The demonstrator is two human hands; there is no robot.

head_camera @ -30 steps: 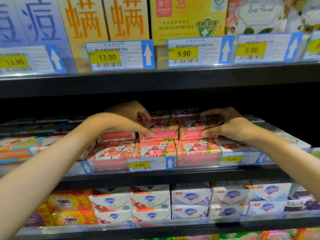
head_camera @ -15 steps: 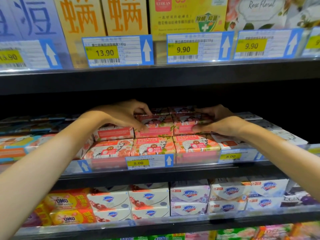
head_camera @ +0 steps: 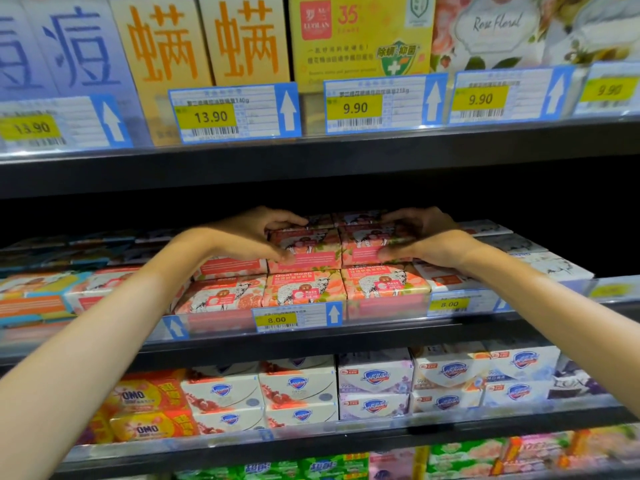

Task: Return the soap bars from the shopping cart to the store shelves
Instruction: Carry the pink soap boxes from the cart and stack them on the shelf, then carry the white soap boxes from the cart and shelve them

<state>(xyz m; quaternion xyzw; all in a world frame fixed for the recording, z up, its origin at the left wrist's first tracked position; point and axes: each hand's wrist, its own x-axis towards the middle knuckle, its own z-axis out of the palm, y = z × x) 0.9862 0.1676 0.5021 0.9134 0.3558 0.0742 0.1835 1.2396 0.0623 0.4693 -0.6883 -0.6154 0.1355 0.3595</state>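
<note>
We see two slender arms [head_camera: 104,323], bare from the near edge to the wrists; the left hand [head_camera: 249,233] and right hand [head_camera: 433,239] are bare too, with slim fingers [head_camera: 398,252].

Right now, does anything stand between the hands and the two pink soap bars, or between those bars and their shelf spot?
Nothing visible does. The left hand grips the left pink bar, the right hand the right pink bar. Both bars already sit on the middle shelf, behind the front-row bars.

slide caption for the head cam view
Left hand holds one pink goat soap bar, right hand its neighbour, behind the front row on the middle shelf.
</note>
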